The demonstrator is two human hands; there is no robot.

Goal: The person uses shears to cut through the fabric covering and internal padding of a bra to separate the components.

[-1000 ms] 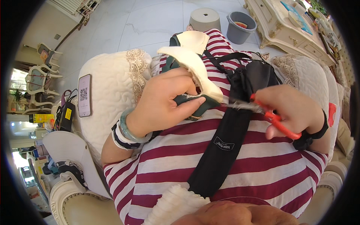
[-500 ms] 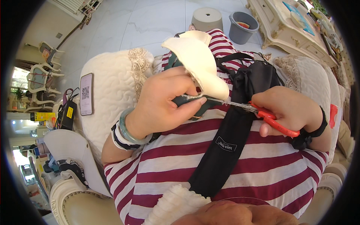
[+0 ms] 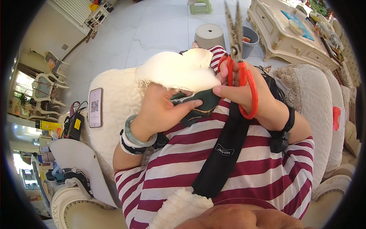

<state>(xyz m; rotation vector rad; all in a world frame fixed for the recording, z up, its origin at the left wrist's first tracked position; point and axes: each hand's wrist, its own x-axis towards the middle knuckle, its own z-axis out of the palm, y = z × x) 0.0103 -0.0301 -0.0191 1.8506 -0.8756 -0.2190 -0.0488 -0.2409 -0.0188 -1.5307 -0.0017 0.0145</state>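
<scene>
In front of my chest is a cream moulded bra cup (image 3: 175, 72) with a frayed lower edge. Dark green cloth (image 3: 207, 100) hangs beneath it, showing a torn seam with pale fluff. My left hand (image 3: 152, 112) grips this bra from the left, thumb over the green cloth. On the right, my right hand (image 3: 261, 97) has red-handled scissors (image 3: 236, 51) hooked on its fingers. Their slightly parted blades point up and away. The right thumb and fingertips also touch the bra's right edge, where the fingertips are partly hidden.
A phone (image 3: 95, 107) lies on the cream quilted cover to the left, near a grey-white cap (image 3: 78, 160). Beyond my knees stand a round stool (image 3: 210, 35) and a grey bucket (image 3: 249, 47). A carved cabinet (image 3: 284, 32) occupies the far right.
The scissors have left the cloth and swung upright in my right hand. That hand has moved left onto the bra's edge. The cup has turned, its broad face now spread sideways.
</scene>
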